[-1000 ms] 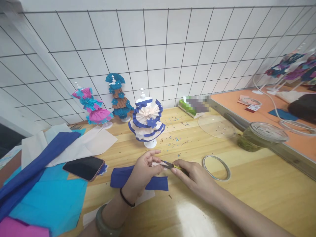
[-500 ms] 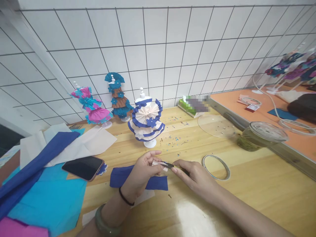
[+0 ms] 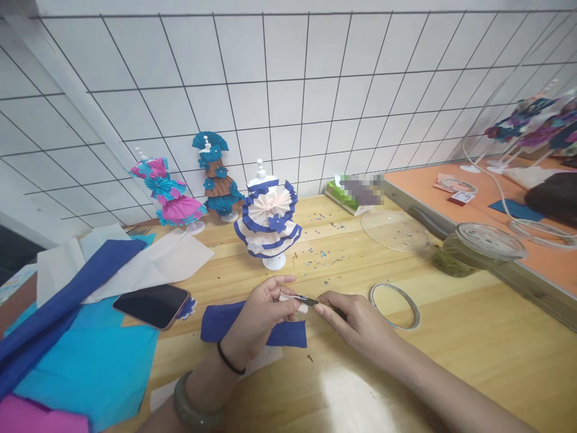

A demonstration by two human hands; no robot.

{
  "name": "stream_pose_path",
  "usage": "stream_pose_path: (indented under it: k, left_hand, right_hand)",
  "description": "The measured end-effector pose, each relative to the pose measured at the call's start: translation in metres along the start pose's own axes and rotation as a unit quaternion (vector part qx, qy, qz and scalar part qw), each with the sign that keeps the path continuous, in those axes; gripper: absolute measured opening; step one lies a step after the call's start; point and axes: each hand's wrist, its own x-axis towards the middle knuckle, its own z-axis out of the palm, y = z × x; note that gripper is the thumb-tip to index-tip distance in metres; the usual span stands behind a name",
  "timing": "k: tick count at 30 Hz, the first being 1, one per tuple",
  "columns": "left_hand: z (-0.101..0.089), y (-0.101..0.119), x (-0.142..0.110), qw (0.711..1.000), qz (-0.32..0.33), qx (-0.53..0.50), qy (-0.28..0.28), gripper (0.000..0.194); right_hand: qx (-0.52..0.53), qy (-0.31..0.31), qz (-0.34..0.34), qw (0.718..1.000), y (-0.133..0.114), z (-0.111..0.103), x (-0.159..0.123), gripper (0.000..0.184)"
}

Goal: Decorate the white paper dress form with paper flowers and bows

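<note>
Between the thumb and fingers of my left hand (image 3: 270, 304) is a small piece of pale paper (image 3: 303, 307). My right hand (image 3: 354, 319) is closed around small dark scissors (image 3: 308, 300), their handles mostly hidden in the palm. The blades meet the paper at my left fingertips. Under my left hand lies a strip of dark blue crepe paper (image 3: 288, 334), with a pale sheet (image 3: 265, 362) partly beneath it. Just beyond my hands stands a small white dress form (image 3: 273, 263) wearing a cream and blue pleated paper dress (image 3: 265, 210).
Left lie crepe paper sheets (image 3: 103, 373) and a phone (image 3: 151, 305). Two more dressed forms (image 3: 219, 180) stand by the tiled wall. A tape roll (image 3: 395, 306), a clear lid (image 3: 395, 231), a round container (image 3: 478, 246) and paper scraps (image 3: 322, 254) are to the right.
The scissors have shifted slightly at the paper, and their blades look narrower now. Both hands stay in nearly the same place.
</note>
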Motion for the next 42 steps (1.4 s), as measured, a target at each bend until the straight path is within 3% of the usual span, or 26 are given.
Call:
stream_pose_path:
  k: [25, 42]
  left_hand:
    - [-0.0003, 0.0034, -0.0013, 1.0, -0.005, 0.024, -0.014, 0.05]
    - [0.0017, -0.0021, -0.0025, 0.997, -0.007, 0.047, -0.061, 0.053]
  right_hand:
    - [-0.002, -0.003, -0.022, 1.0, 0.0018, -0.0011, 0.0002, 0.037]
    - [-0.005, -0.003, -0.042, 0.999, -0.0003, 0.0014, -0.0015, 0.036]
